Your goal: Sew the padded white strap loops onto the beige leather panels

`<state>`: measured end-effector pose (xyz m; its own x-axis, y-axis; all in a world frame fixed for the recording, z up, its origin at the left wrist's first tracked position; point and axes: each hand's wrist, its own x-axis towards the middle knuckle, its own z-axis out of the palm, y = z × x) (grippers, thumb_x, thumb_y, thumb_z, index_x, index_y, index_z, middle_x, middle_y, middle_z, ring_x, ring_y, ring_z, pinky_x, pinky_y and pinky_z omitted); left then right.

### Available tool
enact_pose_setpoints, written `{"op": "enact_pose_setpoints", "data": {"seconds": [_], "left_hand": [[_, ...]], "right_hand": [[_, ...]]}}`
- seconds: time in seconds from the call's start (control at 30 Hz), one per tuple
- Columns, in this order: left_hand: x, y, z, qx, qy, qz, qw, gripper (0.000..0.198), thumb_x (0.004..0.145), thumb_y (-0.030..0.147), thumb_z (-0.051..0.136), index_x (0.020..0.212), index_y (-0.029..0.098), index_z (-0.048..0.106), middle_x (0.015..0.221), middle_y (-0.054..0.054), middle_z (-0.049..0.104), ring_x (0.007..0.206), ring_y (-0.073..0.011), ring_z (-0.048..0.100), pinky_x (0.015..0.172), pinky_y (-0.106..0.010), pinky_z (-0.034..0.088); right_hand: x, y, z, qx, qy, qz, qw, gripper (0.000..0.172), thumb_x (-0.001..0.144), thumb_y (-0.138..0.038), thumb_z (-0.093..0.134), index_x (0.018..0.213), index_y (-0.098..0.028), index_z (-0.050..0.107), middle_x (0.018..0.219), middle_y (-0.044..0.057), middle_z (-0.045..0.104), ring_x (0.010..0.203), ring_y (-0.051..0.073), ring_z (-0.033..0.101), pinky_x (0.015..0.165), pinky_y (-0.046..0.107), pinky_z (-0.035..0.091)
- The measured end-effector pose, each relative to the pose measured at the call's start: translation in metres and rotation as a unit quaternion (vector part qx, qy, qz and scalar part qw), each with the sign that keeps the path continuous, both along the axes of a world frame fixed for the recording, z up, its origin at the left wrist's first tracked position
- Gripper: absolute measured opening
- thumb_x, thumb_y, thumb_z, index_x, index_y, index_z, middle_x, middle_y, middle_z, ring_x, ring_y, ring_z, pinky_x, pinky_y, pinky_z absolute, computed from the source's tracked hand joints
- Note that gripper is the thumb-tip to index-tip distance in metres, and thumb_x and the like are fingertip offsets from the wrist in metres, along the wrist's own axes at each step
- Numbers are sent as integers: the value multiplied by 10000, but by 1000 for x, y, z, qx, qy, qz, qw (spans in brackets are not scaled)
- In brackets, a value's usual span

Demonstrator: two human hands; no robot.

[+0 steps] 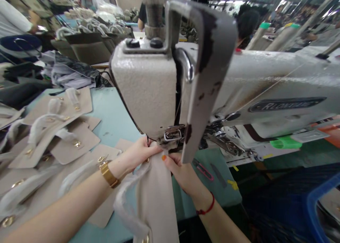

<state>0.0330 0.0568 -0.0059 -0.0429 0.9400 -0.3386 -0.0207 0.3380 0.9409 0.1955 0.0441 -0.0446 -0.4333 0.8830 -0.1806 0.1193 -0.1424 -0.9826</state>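
A beige bag panel (159, 193) runs from the front edge up under the head of a sewing machine (145, 83). Along its left side lies a handle (124, 200) wrapped in white padding, with gold metal fittings at its ends. My left hand (140, 151), with a gold watch at the wrist, grips the panel's left edge close to the needle area. On the opposite edge, my right hand (179, 168) pinches the panel between thumb and fingers; a red cord circles that wrist. The machine head hides the needle and the panel's far end.
More beige panels with wrapped handles (77, 143) are piled on the left of the pale green table (111, 105). Pink-handled thread snips (204, 170) lie right of my right hand. A blue crate (310, 200) stands lower right. Other people work behind.
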Motion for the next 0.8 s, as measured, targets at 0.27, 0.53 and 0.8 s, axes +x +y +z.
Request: {"op": "enact_pose_setpoints", "data": {"seconds": [0.27, 0.53, 0.8], "left_hand": [[0, -1, 0, -3, 24, -60, 998, 160, 679, 316, 756, 762, 180, 741, 660, -14, 702, 581, -164, 605, 502, -227, 462], [-27, -10, -20, 7, 63, -41, 997, 217, 723, 402, 733, 783, 195, 706, 779, -31, 698, 756, -197, 633, 646, -256, 512], [-27, -56, -40, -4, 93, 80, 992, 562, 784, 466, 647, 1306, 283, 548, 1430, -52, 515, 1311, -309, 464, 1005, -373, 458]], "right_hand": [[11, 6, 10, 27, -21, 24, 999, 392, 870, -404, 487, 569, -179, 375, 577, -32, 315, 563, 84, 300, 481, 210, 206], [11, 2, 8, 26, -40, 36, 998, 407, 877, -418, 477, 571, -182, 351, 586, -36, 301, 568, 83, 292, 495, 224, 196], [19, -5, 6, 18, -60, 55, 997, 433, 903, -430, 469, 577, -182, 328, 580, -40, 271, 541, 75, 261, 480, 233, 173]]}}
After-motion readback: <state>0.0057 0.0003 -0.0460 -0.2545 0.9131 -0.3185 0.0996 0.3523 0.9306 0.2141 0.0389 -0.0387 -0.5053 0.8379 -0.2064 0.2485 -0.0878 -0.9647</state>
